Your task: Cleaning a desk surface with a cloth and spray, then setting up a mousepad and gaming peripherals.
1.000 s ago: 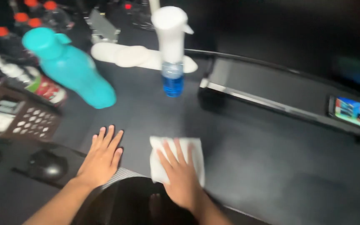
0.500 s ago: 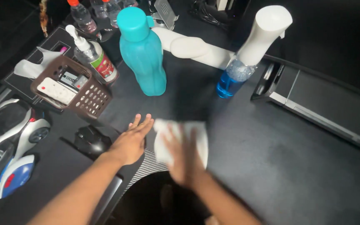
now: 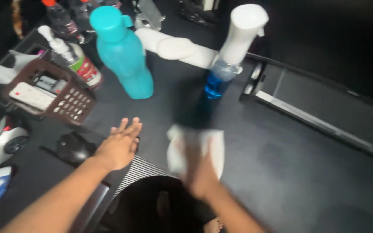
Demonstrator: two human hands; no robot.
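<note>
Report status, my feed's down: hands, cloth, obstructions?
Left hand flat on desk. Right hand pressing white cloth. Spray bottle just beyond.

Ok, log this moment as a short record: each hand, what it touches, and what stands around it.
Left hand: left hand lies flat, fingers spread, palm down on the dark desk
Right hand: right hand presses flat on a white cloth; blurred
Behind hands: teal bottle and spray bottle with blue liquid, both upright
Left side: brown basket holding a white remote; pump bottle behind it; black mouse near the left wrist
</note>
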